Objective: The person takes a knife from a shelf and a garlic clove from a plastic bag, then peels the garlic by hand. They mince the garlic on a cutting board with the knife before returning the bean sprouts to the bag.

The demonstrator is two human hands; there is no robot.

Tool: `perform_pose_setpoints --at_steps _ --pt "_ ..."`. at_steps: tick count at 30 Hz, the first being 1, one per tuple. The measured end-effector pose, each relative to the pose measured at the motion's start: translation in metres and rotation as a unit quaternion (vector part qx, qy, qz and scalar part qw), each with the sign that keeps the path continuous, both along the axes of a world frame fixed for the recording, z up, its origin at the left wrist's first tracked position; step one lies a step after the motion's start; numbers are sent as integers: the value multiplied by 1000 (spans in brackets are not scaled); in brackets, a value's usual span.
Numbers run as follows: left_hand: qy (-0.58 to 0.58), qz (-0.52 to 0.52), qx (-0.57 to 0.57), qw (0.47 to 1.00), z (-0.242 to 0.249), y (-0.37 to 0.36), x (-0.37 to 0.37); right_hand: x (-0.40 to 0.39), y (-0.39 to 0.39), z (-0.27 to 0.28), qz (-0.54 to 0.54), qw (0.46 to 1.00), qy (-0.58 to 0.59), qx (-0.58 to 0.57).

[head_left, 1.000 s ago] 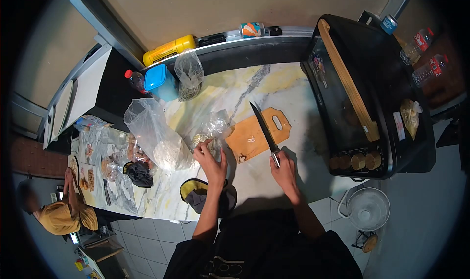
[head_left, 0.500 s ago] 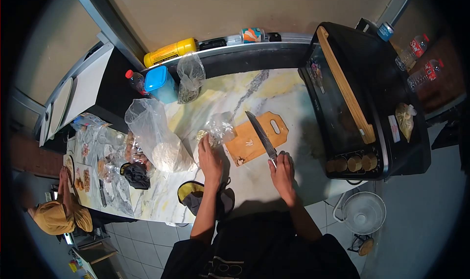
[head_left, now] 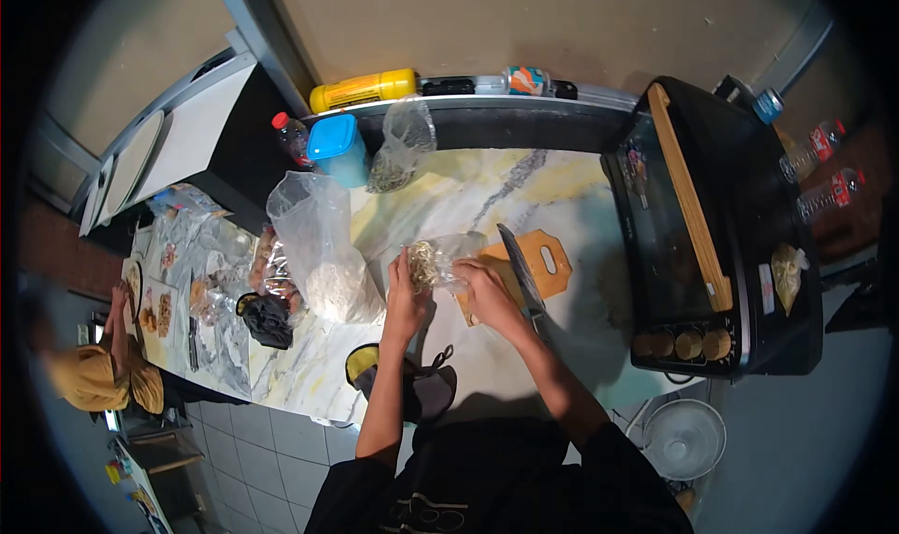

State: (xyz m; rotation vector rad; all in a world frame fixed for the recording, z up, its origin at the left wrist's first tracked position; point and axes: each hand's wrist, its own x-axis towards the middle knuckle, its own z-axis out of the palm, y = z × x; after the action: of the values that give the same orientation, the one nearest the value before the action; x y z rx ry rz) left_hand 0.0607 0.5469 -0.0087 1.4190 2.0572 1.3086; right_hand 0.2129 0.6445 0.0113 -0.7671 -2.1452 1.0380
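Observation:
Both my hands are at a small clear plastic bag (head_left: 427, 264) with pale, sprout-like strands inside. My left hand (head_left: 405, 295) is closed on the bag's left side, and my right hand (head_left: 485, 292) pinches its right end. Behind my right hand lies an orange cutting board (head_left: 552, 270), partly hidden by the hand. A large knife (head_left: 523, 270) rests on the board with its handle toward me, held by neither hand. Left of my left hand stands a large clear bag of white powder (head_left: 339, 286).
A black oven (head_left: 740, 253) stands at the right. A blue-lidded container (head_left: 335, 150), a bottle and another bag line the back left. Dark mitts (head_left: 431, 393) lie at the front edge. Another person (head_left: 103, 375) is at the far left.
My right hand has let go of the knife and moved left to the small bag. My left hand now holds the bag, slightly raised. The camera view has shifted.

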Motion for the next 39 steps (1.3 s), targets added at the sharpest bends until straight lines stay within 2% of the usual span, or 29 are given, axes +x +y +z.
perform_pose_setpoints --at_steps 3,5,7,8,9,11,15,20,21,23,27,29,32,35,39 --pt "-22 20 28 999 -6 -2 -3 -24 20 -23 21 997 -46 -61" --pt "94 -13 -10 995 -9 -3 -5 -32 29 -31 19 994 -61 -90" --pt "83 -6 -7 997 -8 -3 -1 -37 33 -28 52 992 -23 -116" --pt "56 -12 -18 998 -8 -4 -1 -36 37 -26 61 988 -73 -122" --pt "28 -18 -29 999 -6 -3 -1 -37 39 -25 63 988 -72 -124" --pt "-12 -24 -25 999 -1 -2 -2 -38 40 -24 106 988 -108 -40" --pt "-18 -36 -9 999 -1 1 -6 -43 40 -30 126 984 -125 -23" --pt "-25 -56 -7 998 -3 3 -7 -51 37 -57 99 993 -46 42" --pt "-29 -52 -6 998 -4 3 -7 -51 38 -51 97 993 -47 40" --pt "-33 -50 -6 998 -4 3 -8 -51 41 -29 150 978 -135 -60" --pt "-23 -48 -17 998 -2 4 -8 -51 41 -38 170 975 -141 -33" --pt "-27 -50 -19 998 -2 5 -9 -49 33 -49 104 992 -59 29" --pt "-27 -43 -22 998 -3 6 -8 -50 25 -48 76 996 -29 34" --pt "-25 -43 -37 998 -2 6 -9 -51 29 -56 111 990 -83 11" --pt "-11 -48 -30 998 -2 5 -8 -50 31 -40 124 985 -120 2"
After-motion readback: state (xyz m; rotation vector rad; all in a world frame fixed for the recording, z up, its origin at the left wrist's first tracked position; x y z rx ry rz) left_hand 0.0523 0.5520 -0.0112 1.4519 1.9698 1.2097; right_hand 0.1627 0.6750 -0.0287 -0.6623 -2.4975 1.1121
